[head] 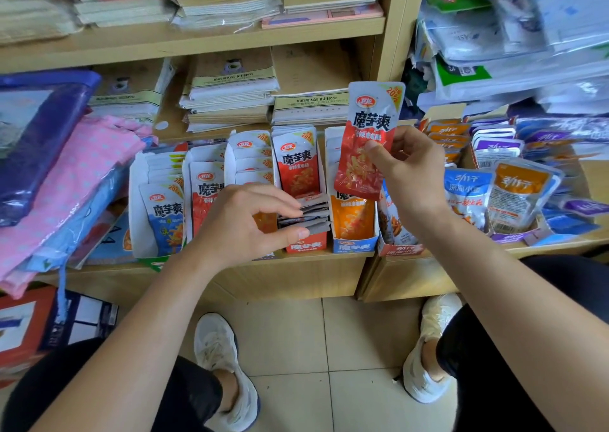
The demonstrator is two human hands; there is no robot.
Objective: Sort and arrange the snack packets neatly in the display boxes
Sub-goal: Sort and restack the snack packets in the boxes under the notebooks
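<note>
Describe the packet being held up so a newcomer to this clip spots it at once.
On the lower wooden shelf stands a row of display boxes. Above the box of orange packets, the right hand pinches one red packet upright. It alone is raised in the air, unlike the grey-backed stack the left hand grips in its box.

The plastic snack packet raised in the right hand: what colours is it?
Packet: silver-white above, red below; head view.

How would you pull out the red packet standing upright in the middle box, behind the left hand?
I'd pinch its flat top edge from above, front and back. The red packet stands upright, its box hugs its sides, and the grey packets gripped by the left hand block its foot, so only the top is free.
</note>
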